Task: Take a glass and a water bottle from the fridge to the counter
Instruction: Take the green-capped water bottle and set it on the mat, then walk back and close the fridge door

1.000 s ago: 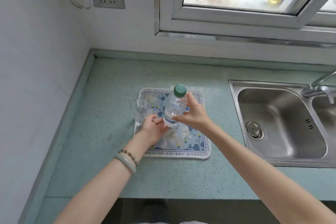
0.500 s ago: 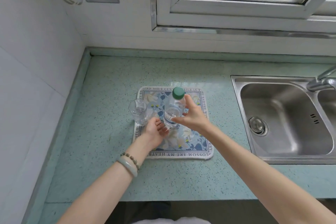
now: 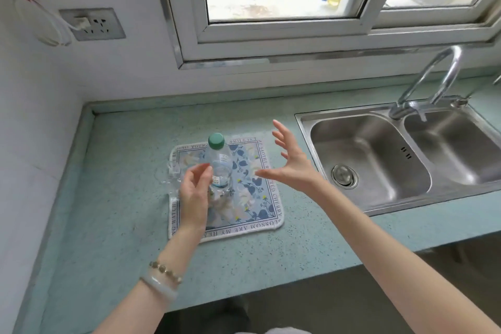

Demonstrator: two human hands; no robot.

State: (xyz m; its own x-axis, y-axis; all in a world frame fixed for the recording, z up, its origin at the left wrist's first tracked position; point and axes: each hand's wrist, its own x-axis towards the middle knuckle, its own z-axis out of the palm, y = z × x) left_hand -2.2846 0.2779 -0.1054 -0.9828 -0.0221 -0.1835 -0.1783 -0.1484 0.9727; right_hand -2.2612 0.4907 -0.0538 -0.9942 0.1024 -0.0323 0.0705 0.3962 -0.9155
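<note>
Standing bottle and glass on the mat, both hands off

Running along the far left wall, a wall socket [image 3: 92, 24] holds a white plug, its cord looped beside it. Below, the pale green speckled tabletop [image 3: 130, 171] fills the corner and carries a floral mat [image 3: 254, 206] with lettering round its border.

At the mat's left edge stands the glass [image 3: 169, 175], clear and hard to make out, partly hidden behind the left hand [image 3: 193, 195]. That hand hovers above the mat with its fingers [image 3: 202, 171] loosely curled and apart, gripping nothing; whether the fingertips just brush the bottle cannot be told. Its wrist wears a beaded bracelet [image 3: 165, 270] and a pale bangle [image 3: 158, 286].

Just right of the hand, the water bottle [image 3: 219, 163] stands upright on the mat, clear-bodied with a green cap [image 3: 216, 141], near the mat's back-left part and close beside the glass.

Further right, the right hand [image 3: 290, 163] is raised above the mat's right edge, clear of the bottle, palm facing left, with its fingers [image 3: 282, 134] spread wide and empty.

Beyond it, a steel double sink [image 3: 306, 122] is set into the tabletop, a curved faucet [image 3: 436, 76] rising at its back. A white-framed window [image 3: 282, 30] spans the wall above.
</note>
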